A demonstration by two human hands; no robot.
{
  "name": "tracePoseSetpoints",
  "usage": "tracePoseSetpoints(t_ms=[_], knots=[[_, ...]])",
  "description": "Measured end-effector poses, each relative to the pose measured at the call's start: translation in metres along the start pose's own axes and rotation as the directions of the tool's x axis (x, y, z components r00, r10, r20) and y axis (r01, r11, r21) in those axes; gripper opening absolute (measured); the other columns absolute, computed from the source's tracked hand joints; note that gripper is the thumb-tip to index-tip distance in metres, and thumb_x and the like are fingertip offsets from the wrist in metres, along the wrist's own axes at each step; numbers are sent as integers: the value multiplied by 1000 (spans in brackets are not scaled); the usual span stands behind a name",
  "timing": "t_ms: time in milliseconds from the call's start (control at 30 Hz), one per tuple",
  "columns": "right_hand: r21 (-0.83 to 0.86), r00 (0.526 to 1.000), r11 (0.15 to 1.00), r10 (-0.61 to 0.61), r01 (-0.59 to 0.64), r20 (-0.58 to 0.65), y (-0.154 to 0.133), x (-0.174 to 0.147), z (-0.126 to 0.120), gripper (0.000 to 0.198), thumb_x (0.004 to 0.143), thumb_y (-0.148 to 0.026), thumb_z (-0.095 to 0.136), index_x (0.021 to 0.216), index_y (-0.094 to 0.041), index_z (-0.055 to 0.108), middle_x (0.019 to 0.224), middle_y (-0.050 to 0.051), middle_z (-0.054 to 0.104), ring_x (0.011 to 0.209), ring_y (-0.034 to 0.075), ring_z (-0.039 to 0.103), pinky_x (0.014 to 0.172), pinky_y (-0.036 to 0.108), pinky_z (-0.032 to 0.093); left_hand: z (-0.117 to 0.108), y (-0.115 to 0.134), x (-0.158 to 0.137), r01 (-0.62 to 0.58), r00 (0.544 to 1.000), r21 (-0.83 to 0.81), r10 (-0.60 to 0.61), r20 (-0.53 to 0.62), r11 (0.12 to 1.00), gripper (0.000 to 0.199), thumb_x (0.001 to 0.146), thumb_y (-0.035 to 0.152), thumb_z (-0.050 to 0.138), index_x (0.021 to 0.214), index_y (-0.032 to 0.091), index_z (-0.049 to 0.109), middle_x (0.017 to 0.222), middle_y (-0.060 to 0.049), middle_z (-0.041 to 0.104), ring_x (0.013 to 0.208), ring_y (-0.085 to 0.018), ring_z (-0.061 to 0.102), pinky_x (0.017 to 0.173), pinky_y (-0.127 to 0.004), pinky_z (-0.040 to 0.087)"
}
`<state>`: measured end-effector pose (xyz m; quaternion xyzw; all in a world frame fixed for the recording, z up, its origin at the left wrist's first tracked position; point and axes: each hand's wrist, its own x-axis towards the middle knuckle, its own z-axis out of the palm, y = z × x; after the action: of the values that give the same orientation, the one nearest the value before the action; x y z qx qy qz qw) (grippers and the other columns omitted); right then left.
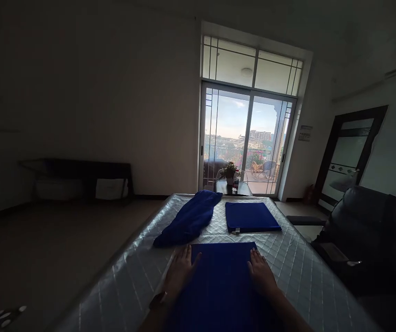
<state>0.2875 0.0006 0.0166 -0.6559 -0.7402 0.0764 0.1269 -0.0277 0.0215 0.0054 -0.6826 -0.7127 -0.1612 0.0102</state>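
At the sides of the near cloth (222, 286), the left hand (181, 269) and right hand (262, 274) lie flat, grips spread, clasping nothing; smoothing seems underway, next wanting even pressure.

Near blue cloth (221, 281): cut by bottom edge | wall notice (304, 133): lettering illegible | sofa (374, 226): cut right

head-worn | facing forward, downward | hands (181, 267) near, glass door (230, 122) beyond

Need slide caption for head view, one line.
Left hand and right hand at opposite edges of a blue cloth on a silvery quilted surface.
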Motion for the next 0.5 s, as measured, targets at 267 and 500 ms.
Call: tracePoseSetpoints(t_ms=[267, 500], knots=[[33, 1000, 999, -13, 13, 20, 7, -9, -3, 67, 99, -44, 24, 158, -13, 28, 168, 8, 23, 155, 21, 16, 127, 40, 16, 0, 4, -1, 13, 1000, 51, -12, -20, 999, 76, 98, 61, 20, 148, 10, 48, 160, -14, 45, 151, -27, 37, 125, -43, 28], [107, 998, 994, -12, 5, 62, 13, -12, 0, 72, 98, -48, 20, 159, -10, 22, 169, 7, 18, 156, 21, 13, 128, 40, 12, -9, 18, -3, 58, 997, 97, -54, -47, 994, 80, 98, 59, 17, 148, 2, 45, 158, -21, 45, 150, -34, 37, 125, -51, 29]])
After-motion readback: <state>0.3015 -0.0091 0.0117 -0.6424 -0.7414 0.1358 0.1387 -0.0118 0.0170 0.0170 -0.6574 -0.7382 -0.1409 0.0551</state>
